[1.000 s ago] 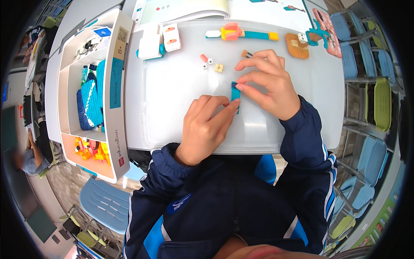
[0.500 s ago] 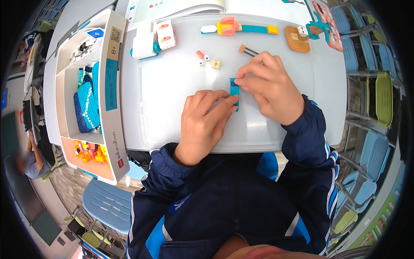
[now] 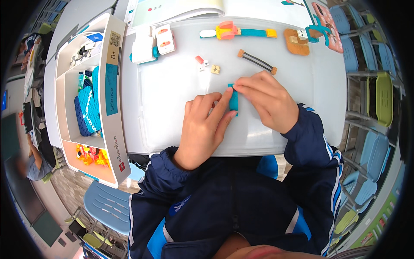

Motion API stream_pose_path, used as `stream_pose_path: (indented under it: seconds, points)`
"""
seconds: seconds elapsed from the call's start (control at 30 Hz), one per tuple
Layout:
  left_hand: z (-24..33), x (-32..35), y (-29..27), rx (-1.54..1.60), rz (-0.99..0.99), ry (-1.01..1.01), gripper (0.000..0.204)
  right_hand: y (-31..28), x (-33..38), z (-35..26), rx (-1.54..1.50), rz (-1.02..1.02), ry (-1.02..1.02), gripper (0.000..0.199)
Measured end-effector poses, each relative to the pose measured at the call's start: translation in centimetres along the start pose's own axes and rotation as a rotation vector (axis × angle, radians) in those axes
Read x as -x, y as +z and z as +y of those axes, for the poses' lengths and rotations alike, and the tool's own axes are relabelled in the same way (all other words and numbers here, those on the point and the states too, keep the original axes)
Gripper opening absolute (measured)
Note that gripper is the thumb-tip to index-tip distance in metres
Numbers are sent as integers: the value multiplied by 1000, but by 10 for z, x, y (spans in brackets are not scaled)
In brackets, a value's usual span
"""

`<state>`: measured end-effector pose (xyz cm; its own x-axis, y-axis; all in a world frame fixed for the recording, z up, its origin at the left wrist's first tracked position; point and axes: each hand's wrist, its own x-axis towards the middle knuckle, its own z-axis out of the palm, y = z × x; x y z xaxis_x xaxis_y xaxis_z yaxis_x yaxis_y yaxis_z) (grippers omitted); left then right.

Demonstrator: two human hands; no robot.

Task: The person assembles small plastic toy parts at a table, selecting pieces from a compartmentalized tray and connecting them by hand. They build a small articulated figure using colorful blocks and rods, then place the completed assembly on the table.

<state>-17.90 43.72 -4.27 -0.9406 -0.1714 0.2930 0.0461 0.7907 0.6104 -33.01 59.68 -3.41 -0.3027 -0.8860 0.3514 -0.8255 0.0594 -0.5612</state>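
Note:
A narrow teal strip of building bricks [image 3: 233, 103] lies on the translucent tray lid, between my hands. My left hand [image 3: 202, 127] holds it from the left, with index finger near its far end and thumb lower on its side. At the far end, the fingers of my right hand [image 3: 269, 101] are pinched together against the strip; a small dark bit shows there, mostly covered. Beyond the hands lie two dark ribbed hoses with orange ends [image 3: 257, 61], a tan brick [image 3: 215, 69], white eye pieces [image 3: 206, 63] and a small coral piece [image 3: 199, 59].
A white sorting box [image 3: 113, 129] of bricks stands at left. Along the lid's far side are a white-and-teal model [image 3: 146, 47], a yellow, coral and teal model [image 3: 256, 32] and a brown piece [image 3: 296, 46] beside a teal-framed pink object [image 3: 328, 32]. An open booklet [image 3: 172, 11] lies behind.
My right hand has shifted slightly nearer, uncovering the ribbed hoses' other end. The dark blue patch seen on the strip's far end is now hidden or covered. Left hand holds on.

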Motion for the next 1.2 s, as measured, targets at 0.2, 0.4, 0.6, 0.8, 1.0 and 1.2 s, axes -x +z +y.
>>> stream_pose_path:
  seconds: [0.2,0.4,0.6,0.8,1.0,1.2]
  points:
    - [4,1,0,-45,-23,24,50,4,11,-10,156,-75,-43,49]
    - [4,1,-1,-48,-40,29,50,1,9,-5,130,-69,-56,48]
    - [1,1,1,-7,-21,22,48,-2,6,0,50,8,-42,38]
    - [-4,2,-7,114,-18,-15,48,-22,0,15,109,214,24,35]
    - [-2,3,-7,122,-17,-24,50,-51,10,56,111,194,132,49]
    - [-2,3,-9,118,-32,17,49,-44,9,49,8,9,92,34]
